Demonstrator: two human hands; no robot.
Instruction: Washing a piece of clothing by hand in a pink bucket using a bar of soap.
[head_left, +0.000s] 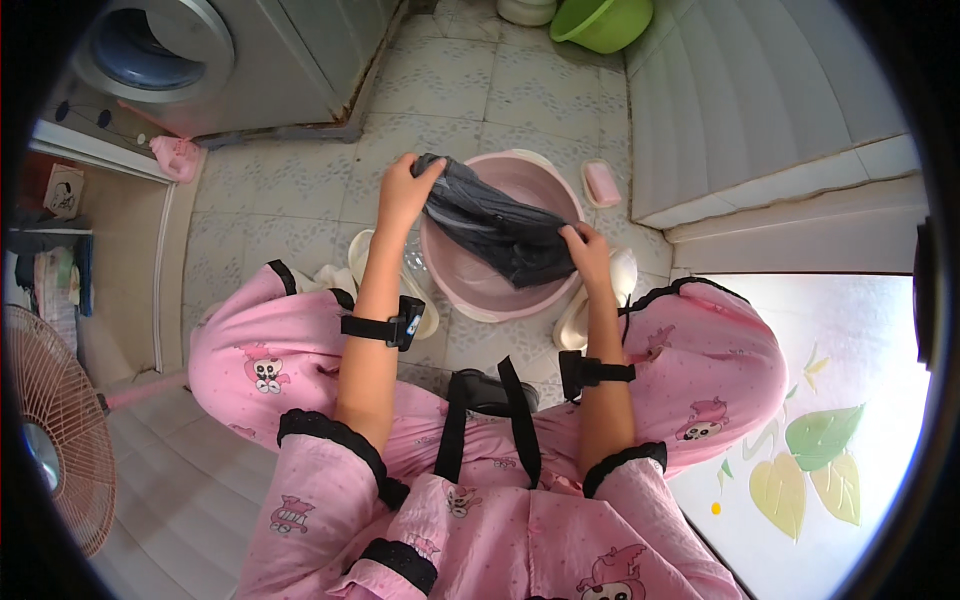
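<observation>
A dark grey cloth garment (499, 225) is stretched between my two hands over a pink plastic basin (469, 289) on the tiled floor. At its upper left end, my left hand (409, 187) pinches the cloth between thumb and fingers. My right hand (589, 251) grips the opposite end, near the basin's right rim. The fabric hangs in folds across the basin's opening and hides part of its inside. Just right of the basin lies a pink bar of soap (601, 184) in a pale dish.
A front-loading washing machine (217, 67) stands at the upper left, with a pink detergent bottle (176, 157) near it. A green basin (604, 22) sits by the far wall. A fan (64, 435) is at the left edge. Pale slippers (420, 307) flank the pink basin.
</observation>
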